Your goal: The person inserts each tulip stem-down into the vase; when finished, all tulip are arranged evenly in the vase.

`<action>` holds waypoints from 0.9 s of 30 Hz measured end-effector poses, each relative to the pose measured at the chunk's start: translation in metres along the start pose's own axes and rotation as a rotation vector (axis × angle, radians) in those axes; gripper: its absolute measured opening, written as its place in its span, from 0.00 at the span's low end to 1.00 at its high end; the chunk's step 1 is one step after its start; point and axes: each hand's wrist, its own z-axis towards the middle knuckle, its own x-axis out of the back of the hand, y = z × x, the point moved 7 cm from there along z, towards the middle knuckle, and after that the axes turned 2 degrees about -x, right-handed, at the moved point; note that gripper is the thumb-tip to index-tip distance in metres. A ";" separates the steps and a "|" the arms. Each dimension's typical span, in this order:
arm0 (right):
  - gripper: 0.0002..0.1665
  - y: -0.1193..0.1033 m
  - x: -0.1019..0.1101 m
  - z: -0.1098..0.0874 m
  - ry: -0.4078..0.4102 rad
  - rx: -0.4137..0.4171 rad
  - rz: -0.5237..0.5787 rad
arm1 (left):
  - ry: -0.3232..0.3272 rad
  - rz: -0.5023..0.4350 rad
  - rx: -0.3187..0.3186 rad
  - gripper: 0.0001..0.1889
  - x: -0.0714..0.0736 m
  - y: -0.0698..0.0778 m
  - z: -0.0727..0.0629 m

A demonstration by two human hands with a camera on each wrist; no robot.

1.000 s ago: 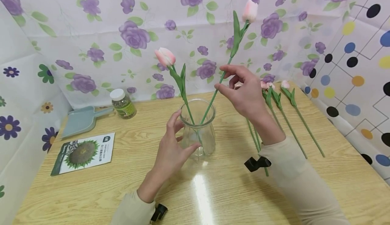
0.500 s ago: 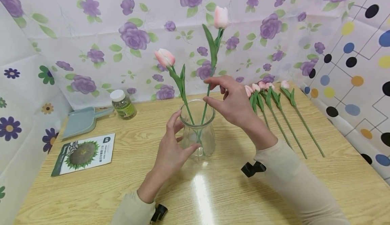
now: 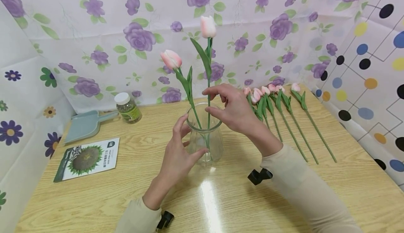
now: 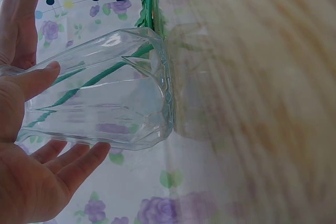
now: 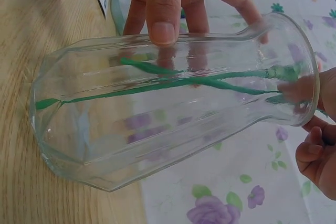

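A clear glass vase (image 3: 216, 145) stands upright on the table. My left hand (image 3: 176, 152) holds its left side, thumb in front and fingers around the far side; the left wrist view shows the thumb and fingers on the vase wall (image 4: 105, 119). One pink tulip (image 3: 171, 59) leans left in the vase. A second pink tulip (image 3: 208, 27) stands nearly straight, its stem inside the mouth. Just above the rim, my right hand (image 3: 235, 110) holds this stem between thumb and index finger. In the right wrist view, two green stems (image 5: 157, 83) cross inside the glass.
Several pink tulips (image 3: 291, 115) lie in a row on the wooden table (image 3: 246, 205) at the right. A white-capped jar (image 3: 127, 108), a grey dustpan (image 3: 82, 126) and a seed packet (image 3: 88, 159) lie or stand at the left. Patterned cloth hangs behind.
My right hand has moved left and down with the second tulip, bringing it from a rightward lean to nearly upright. The left hand and vase have stayed in place.
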 end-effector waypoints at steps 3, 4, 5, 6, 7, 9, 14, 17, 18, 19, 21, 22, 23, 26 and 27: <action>0.23 0.000 -0.002 0.000 -0.033 -0.011 0.007 | 0.001 0.002 -0.004 0.62 0.000 0.000 0.000; 0.22 0.000 -0.003 0.000 -0.045 -0.017 0.008 | 0.001 0.003 -0.005 0.62 0.000 0.001 0.000; 0.22 0.000 -0.003 0.001 -0.055 -0.023 0.013 | 0.002 0.004 -0.006 0.62 0.000 0.001 0.000; 0.22 0.001 -0.004 0.001 -0.065 -0.030 0.017 | 0.003 0.005 -0.008 0.62 0.000 0.001 0.000; 0.22 0.001 -0.004 0.001 -0.073 -0.035 0.022 | 0.003 0.005 -0.008 0.62 0.000 0.001 0.000; 0.21 0.002 -0.005 0.001 -0.087 -0.044 0.031 | 0.003 0.005 -0.008 0.62 0.000 0.001 0.000; 0.21 0.004 -0.007 0.002 -0.108 -0.063 0.049 | 0.000 -0.001 -0.005 0.62 0.000 0.001 0.000; 0.20 0.004 -0.007 0.002 -0.122 -0.076 0.060 | -0.002 -0.002 -0.002 0.62 0.000 0.001 0.000; 0.20 0.005 -0.008 0.003 -0.128 -0.078 0.062 | -0.002 -0.001 -0.002 0.62 0.000 0.001 0.000; 0.20 0.005 -0.008 0.003 -0.133 -0.078 0.064 | -0.003 -0.001 0.000 0.62 0.000 0.000 0.000; 0.19 0.005 -0.009 0.004 -0.141 -0.072 0.068 | -0.002 0.001 0.002 0.62 0.000 0.000 0.000; 0.19 0.005 -0.009 0.004 -0.145 -0.069 0.070 | -0.002 0.002 0.005 0.62 0.000 0.000 0.000; 0.19 0.006 -0.009 0.004 -0.150 -0.066 0.072 | -0.002 0.003 0.008 0.62 0.000 0.000 0.001; 0.18 0.006 -0.010 0.005 -0.164 -0.066 0.078 | -0.003 0.004 0.015 0.62 0.000 -0.001 0.001; 0.18 0.006 -0.010 0.005 -0.170 -0.066 0.078 | -0.003 0.004 0.015 0.62 0.000 -0.001 0.001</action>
